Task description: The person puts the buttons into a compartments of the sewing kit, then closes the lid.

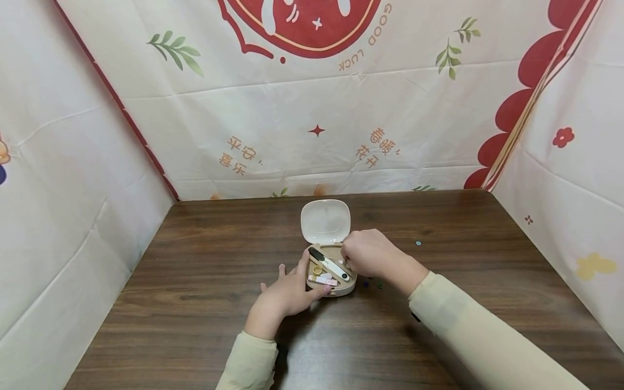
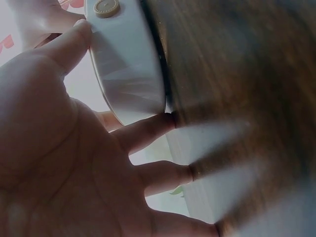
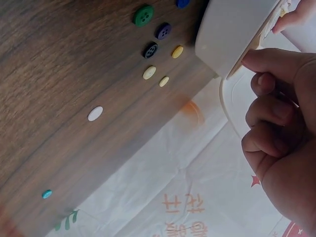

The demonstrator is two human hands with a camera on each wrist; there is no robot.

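Note:
A small sewing box (image 1: 343, 291), white outside with tan compartments, stands on the table, its white lid (image 1: 325, 221) raised at the back. My left hand (image 1: 287, 292) rests against its left and front, thumb at the front rim and fingers spread straight. Inside lie a black-and-white slim tool (image 1: 330, 264), a gold ring-shaped thimble (image 1: 317, 270) and a white strip with pink and yellow marks (image 1: 322, 280). My right hand (image 1: 366, 252) reaches into the right compartment, fingers curled, beside a pale button (image 1: 340, 262). Its thumb tip is at the rim; I cannot tell whether it pinches anything.
Several loose buttons lie on the table right of the box, among them a green button (image 3: 143, 16), a purple button (image 3: 163, 31), a yellow button (image 3: 177, 52) and a white button (image 3: 95, 113). A turquoise button (image 3: 47, 194) lies farther off. A printed cloth (image 1: 292, 114) hangs behind the table (image 1: 219, 254).

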